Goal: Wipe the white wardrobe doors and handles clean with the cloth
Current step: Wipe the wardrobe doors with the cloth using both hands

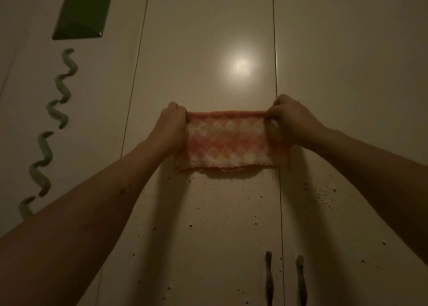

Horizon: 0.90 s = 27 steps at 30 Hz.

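A pink and white checked cloth (228, 141) is stretched flat in front of the white wardrobe door (208, 50). My left hand (172, 127) grips its left edge and my right hand (290, 120) grips its right edge, both with fingers closed on the top corners. Dark specks dot the door below the cloth (231, 213). Two slim dark handles, the left handle (269, 280) and the right handle (300, 281), hang near the bottom, one on each side of a door gap.
A green wavy decoration (49, 132) runs down the left door, below a dark green rectangular panel (84, 9). A bright light reflection (240, 64) shines on the middle door. Vertical gaps separate the doors.
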Motion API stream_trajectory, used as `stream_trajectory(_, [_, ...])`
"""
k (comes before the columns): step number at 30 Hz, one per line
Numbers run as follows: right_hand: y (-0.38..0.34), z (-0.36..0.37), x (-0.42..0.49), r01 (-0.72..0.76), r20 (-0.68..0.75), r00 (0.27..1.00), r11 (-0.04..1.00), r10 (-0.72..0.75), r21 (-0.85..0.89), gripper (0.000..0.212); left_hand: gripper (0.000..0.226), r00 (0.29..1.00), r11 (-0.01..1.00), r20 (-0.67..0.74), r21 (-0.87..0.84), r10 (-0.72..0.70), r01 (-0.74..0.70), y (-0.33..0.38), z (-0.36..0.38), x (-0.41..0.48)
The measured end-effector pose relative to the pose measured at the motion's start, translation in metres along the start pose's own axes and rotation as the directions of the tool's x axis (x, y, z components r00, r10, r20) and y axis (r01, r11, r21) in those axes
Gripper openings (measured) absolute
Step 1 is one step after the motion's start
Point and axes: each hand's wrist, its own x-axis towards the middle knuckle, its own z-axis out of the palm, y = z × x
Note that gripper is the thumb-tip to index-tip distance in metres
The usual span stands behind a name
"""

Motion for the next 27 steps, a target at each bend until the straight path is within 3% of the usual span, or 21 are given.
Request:
stream_trajectory(3, [0.000, 0.004, 0.008, 0.016, -0.059, 0.998, 0.997, -0.020, -0.071, 0.026, 0.012, 0.998, 0.994, -0.040, 0.106, 0.044, -0.039, 0.003, 0.004, 0.010])
stream_trajectory(6, [-0.002, 0.008, 0.013, -0.012, -0.024, 1.000, 0.993, 0.010, -0.116, 0.023, 0.012, 0.990, 0.964, -0.102, 0.256, 0.099, -0.070, 0.006, 0.010, 0.012])
stream_trajectory(8, [-0.004, 0.008, 0.012, 0.023, 0.001, 1.000, 0.969, -0.023, -0.246, 0.025, 0.010, 0.989, 0.940, -0.082, 0.331, 0.119, -0.086, 0.006, 0.017, 0.013])
stream_trajectory(12, [-0.016, 0.006, 0.006, 0.135, 0.040, 0.989, 0.765, -0.141, -0.629, 0.030, 0.017, 0.992, 0.878, -0.032, 0.469, 0.124, -0.094, 0.008, 0.026, 0.011])
stream_trajectory(16, [-0.040, 0.014, 0.009, 0.121, 0.145, 0.989, 0.714, -0.028, -0.689, 0.027, 0.014, 0.978, 0.755, -0.024, 0.640, 0.208, -0.145, 0.020, 0.024, 0.007])
stream_trajectory(20, [-0.048, 0.017, 0.014, 0.073, 0.219, 0.971, 0.750, 0.098, -0.658, 0.032, 0.037, 0.997, 0.851, 0.071, 0.521, 0.029, -0.062, 0.035, 0.032, -0.001])
stream_trajectory(22, [-0.047, 0.027, 0.017, -0.123, 0.175, 0.954, 0.854, 0.242, -0.505, 0.051, 0.053, 0.997, 0.895, 0.078, 0.447, -0.016, -0.020, 0.035, 0.037, -0.005])
stream_trajectory(24, [-0.046, 0.040, 0.013, -0.350, 0.119, 0.910, 0.890, 0.396, -0.292, 0.087, 0.049, 0.999, 0.937, 0.024, 0.350, -0.025, 0.015, 0.033, 0.044, -0.009])
stream_trajectory(25, [-0.046, 0.048, 0.008, -0.344, 0.071, 0.925, 0.902, 0.373, -0.262, 0.093, 0.046, 0.999, 0.961, -0.014, 0.276, -0.031, 0.033, 0.033, 0.048, -0.012])
stream_trajectory(27, [-0.045, 0.063, -0.005, -0.217, 0.021, 0.972, 0.933, 0.233, -0.287, 0.086, 0.057, 0.999, 0.989, -0.013, 0.143, -0.045, 0.047, 0.032, 0.059, -0.019])
